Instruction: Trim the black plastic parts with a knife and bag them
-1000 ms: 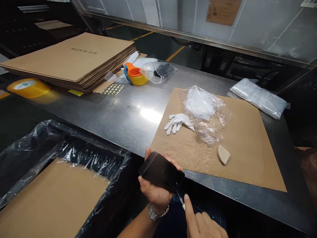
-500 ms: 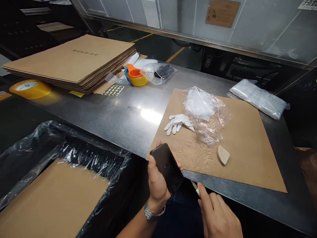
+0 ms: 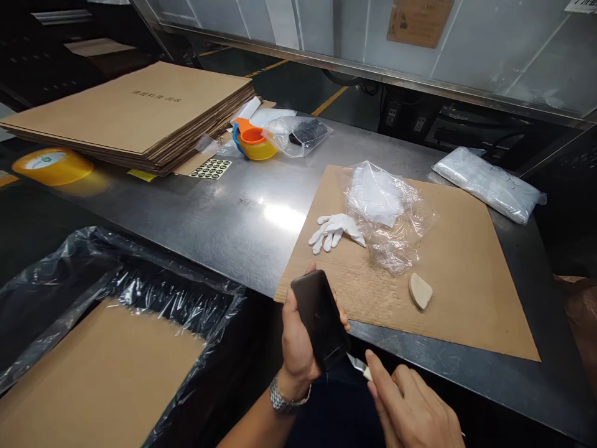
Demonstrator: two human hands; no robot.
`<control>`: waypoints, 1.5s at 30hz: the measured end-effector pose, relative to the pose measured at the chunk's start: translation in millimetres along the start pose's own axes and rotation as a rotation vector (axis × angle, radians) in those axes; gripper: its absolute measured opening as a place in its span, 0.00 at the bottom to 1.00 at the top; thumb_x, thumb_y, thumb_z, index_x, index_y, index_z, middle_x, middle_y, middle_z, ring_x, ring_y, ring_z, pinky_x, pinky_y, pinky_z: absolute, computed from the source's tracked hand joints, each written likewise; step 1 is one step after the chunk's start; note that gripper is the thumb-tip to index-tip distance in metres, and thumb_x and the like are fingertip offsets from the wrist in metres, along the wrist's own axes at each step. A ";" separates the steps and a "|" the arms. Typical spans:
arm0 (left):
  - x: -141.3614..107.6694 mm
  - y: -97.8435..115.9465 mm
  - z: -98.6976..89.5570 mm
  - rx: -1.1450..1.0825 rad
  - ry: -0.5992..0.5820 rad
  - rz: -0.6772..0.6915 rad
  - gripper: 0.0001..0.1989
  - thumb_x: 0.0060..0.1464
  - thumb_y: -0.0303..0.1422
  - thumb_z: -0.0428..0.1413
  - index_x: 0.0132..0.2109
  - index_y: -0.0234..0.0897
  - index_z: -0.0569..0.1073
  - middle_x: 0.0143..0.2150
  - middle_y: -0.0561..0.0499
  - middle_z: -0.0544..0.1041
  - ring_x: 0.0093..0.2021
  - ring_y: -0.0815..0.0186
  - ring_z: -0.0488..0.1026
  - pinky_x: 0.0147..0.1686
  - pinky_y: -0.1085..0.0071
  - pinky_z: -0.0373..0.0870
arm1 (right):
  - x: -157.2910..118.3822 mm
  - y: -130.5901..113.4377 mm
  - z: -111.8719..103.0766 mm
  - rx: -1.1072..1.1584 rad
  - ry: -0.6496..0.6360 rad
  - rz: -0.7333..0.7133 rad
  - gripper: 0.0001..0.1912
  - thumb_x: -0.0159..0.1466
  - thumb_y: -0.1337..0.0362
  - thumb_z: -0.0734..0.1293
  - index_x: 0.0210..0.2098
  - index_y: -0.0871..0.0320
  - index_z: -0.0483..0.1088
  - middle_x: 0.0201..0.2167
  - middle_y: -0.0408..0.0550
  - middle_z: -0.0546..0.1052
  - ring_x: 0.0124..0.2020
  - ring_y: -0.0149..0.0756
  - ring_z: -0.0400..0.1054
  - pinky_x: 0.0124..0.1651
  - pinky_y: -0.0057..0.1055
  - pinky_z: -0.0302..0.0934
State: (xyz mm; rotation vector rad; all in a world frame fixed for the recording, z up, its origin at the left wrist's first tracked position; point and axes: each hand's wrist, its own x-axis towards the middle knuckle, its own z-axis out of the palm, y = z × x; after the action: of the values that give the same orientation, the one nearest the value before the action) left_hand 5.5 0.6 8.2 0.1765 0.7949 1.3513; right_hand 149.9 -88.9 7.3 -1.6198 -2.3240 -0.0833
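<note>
My left hand (image 3: pixel 298 348) is wrapped round a black rectangular plastic piece (image 3: pixel 319 317), tilted with its long side toward me; its exact kind I cannot tell. My right hand (image 3: pixel 410 398) grips a small craft knife (image 3: pixel 359 364) by its pale handle, most of which the fingers hide. The blade points left, its tip at or very near the lower right edge of the black piece. Beyond both hands, a white glove (image 3: pixel 336 233) and a beige wedge-shaped pad (image 3: pixel 420 291) lie on a cardboard sheet (image 3: pixel 471 261).
Crumpled clear plastic (image 3: pixel 392 218) lies on the cardboard. A cardboard stack (image 3: pixel 135 118), tape rolls (image 3: pixel 53 167), a sticker sheet (image 3: pixel 211 168), a bagged dark part (image 3: pixel 308 132) and a plastic-wrapped pack (image 3: pixel 487 183) are on the metal table (image 3: pixel 224 218). A plastic-lined bin (image 3: pixel 107 242) stands lower left.
The knife blade has come from a little apart to the edge of the black piece. My left hand has shifted slightly right and turned the piece a little.
</note>
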 end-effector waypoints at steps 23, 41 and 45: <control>-1.1 1.7 1.0 0.049 -0.019 0.019 0.27 0.56 0.49 0.42 0.61 0.48 0.56 0.29 0.53 0.70 0.21 0.66 0.69 0.21 0.69 0.69 | -0.1 -1.6 -2.2 -0.007 -0.002 0.000 0.16 0.68 0.64 0.55 0.48 0.61 0.70 0.19 0.41 0.65 0.19 0.27 0.61 0.22 0.26 0.50; -2.9 1.4 0.3 0.038 -0.047 0.016 0.26 0.58 0.47 0.40 0.61 0.48 0.56 0.29 0.52 0.71 0.22 0.66 0.69 0.22 0.69 0.69 | -0.7 -3.6 -1.7 -0.025 0.017 0.012 0.15 0.67 0.64 0.57 0.49 0.60 0.69 0.18 0.40 0.64 0.19 0.26 0.60 0.24 0.27 0.50; -2.9 1.2 0.1 0.033 -0.046 0.019 0.26 0.57 0.48 0.42 0.61 0.48 0.56 0.29 0.52 0.71 0.22 0.66 0.69 0.22 0.68 0.69 | -0.7 -3.2 -1.6 -0.026 0.005 0.007 0.15 0.68 0.63 0.56 0.48 0.60 0.69 0.18 0.41 0.64 0.19 0.26 0.60 0.23 0.27 0.49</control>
State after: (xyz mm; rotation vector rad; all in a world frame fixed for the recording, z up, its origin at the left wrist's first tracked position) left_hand 4.6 -1.7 10.2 0.2408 0.7786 1.3476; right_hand 147.6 -91.1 9.1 -1.6382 -2.3231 -0.1167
